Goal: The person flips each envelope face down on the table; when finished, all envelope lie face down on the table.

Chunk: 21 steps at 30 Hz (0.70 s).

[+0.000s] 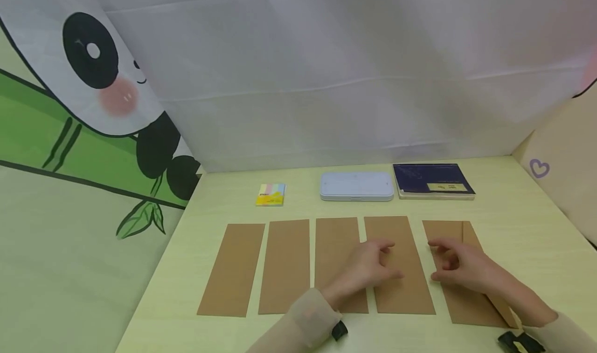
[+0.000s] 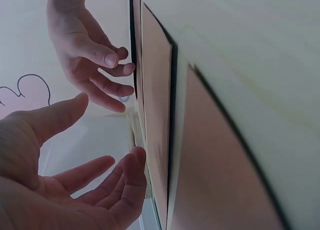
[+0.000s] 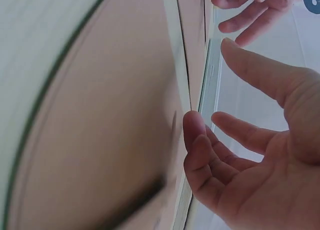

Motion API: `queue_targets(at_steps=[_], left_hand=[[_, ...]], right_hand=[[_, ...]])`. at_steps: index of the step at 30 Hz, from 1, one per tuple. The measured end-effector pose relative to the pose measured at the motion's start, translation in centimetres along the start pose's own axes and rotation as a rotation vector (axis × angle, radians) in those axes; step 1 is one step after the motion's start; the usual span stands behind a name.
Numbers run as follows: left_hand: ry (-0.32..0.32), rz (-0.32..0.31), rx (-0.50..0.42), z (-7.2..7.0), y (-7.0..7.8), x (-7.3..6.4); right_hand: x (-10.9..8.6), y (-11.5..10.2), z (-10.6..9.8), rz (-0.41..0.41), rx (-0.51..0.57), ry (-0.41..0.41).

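Observation:
Brown kraft-paper rectangles lie in a row across the table: one at the far left [image 1: 231, 270], a second [image 1: 284, 267], a third [image 1: 337, 244], a fourth [image 1: 401, 296] and a rightmost one [image 1: 466, 306]. Fold lines and a flap along its right side show on the rightmost, like an envelope's back. My left hand [image 1: 370, 264] hovers over the third and fourth, thumb and fingers spread, holding nothing. Over the rightmost one is my right hand [image 1: 466, 265], its fingers loosely bent with a gap to the thumb. In the right wrist view that hand [image 3: 260, 155] is empty too.
Behind the row stand a pad of pastel sticky notes [image 1: 270, 194], a pale blue flat case [image 1: 356, 186] and a dark blue book [image 1: 431, 179]. A white cloth [image 1: 326, 83] hangs along the table's back edge, with a cartoon-printed panel [image 1: 84, 135] at the left.

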<state>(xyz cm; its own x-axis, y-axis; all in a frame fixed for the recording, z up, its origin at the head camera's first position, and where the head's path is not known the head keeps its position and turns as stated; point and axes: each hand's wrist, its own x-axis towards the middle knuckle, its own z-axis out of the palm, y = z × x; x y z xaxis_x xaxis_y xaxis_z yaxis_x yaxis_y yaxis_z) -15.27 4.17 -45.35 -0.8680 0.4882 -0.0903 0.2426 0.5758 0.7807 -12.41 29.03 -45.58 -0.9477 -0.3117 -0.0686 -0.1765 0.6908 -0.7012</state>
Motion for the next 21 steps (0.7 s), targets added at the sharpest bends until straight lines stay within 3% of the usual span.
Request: queue_targets(at_steps=[6, 11, 17, 21], left_hand=[[-0.052, 0.023, -0.012, 1.0, 0.7, 0.0], [-0.090, 0.038, 0.056, 1.5, 1.2, 0.2], [-0.124, 0.061, 0.056, 2.4, 2.2, 0.4], [-0.125, 0.058, 0.136, 3.3, 2.9, 0.4]], right_hand=[[-1.2, 1.0, -1.8, 0.012, -0.060, 0.033], [-2.0, 1.9, -2.9, 0.065, -0.129, 0.059], [-2.5, 3.3, -3.8, 0.121, -0.223, 0.081], [-2.7, 3.9, -4.2, 0.150, -0.255, 0.097]])
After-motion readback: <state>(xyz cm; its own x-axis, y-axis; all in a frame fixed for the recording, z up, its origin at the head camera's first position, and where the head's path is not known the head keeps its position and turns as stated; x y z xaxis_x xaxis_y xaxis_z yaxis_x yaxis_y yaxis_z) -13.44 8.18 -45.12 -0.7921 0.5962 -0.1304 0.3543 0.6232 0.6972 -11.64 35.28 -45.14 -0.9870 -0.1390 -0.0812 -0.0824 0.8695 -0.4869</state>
